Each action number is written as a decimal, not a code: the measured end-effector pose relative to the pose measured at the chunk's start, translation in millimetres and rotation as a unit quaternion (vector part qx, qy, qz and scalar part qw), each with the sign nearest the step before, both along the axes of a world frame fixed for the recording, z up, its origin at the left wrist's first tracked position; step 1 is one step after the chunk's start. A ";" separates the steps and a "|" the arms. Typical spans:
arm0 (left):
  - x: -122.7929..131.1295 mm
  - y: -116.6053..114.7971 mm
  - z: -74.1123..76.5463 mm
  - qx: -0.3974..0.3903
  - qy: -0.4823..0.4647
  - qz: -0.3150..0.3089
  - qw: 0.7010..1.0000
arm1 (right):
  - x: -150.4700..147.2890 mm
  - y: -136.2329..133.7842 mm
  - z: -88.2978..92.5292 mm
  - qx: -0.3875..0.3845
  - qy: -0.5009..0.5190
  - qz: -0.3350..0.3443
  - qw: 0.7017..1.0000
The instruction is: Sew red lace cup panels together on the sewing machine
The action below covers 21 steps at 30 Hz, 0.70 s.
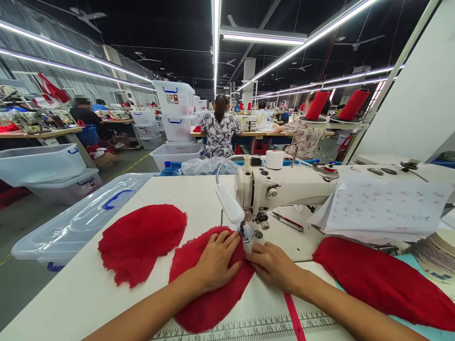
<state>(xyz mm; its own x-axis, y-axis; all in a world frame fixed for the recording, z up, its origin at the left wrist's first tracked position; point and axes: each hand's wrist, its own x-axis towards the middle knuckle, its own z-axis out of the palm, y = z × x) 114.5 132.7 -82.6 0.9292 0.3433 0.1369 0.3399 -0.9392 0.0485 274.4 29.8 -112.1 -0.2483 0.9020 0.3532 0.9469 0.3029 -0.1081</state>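
Observation:
A piece of red fabric [199,303] lies on the table with its upper right edge at the needle area of the sewing machine [287,187]. My left hand [220,260] rests flat on this fabric, fingers stretched toward the needle. At the fabric's right edge, my right hand [272,265] has its fingers curled and pressed together on the edge, close to the needle plate. Left of them is a second red fabric piece [142,239], spread flat. More red fabric [384,279] is piled at the right beyond my right forearm.
Tweezers or a similar thin tool [287,221] lie behind the needle. A paper sheet [387,208] hangs from the machine arm. A tape roll [437,255] sits at the right. A lidded plastic bin [92,213] stands left of the table. A person [220,125] sits ahead.

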 end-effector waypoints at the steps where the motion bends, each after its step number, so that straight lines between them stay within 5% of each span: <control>1: 2.6 3.4 1.1 -0.005 -0.006 0.004 1.000 | 1.6 2.2 -0.2 0.007 -0.005 -0.002 1.000; 8: 22.2 38.2 0.4 -0.020 -0.042 -0.027 0.999 | 7.1 21.3 0.7 0.022 -0.022 -0.040 0.999; 14: 23.0 62.1 5.0 0.005 -0.051 -0.144 0.988 | 3.4 23.8 -3.5 0.037 0.011 -0.046 0.998; 21: 12.6 42.8 10.8 0.131 -0.106 -0.183 0.968 | 25.6 17.1 -3.4 0.020 0.171 -0.044 0.984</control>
